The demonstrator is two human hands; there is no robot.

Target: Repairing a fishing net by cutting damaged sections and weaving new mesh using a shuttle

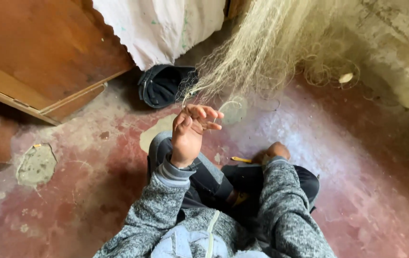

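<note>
Head view, looking down at a seated person in a grey flecked sweater. The left hand [191, 130] is raised, its fingers [204, 114] curled and pinched around fine strands at the lower edge of a pale fishing net [262, 52], which hangs in a loose bundle above and beyond that hand. The right hand [273, 152] sits lower and nearer the body, well apart from the left; it is closed around a thin yellow tool [241, 160] (only the tip shows, pointing toward the left hand). Beyond the left hand, a dark folded garment [162, 85] lies on the worn red floor [357, 157], under white cloth [161, 26]. A wooden panel [37, 52] stands farther left.
</note>
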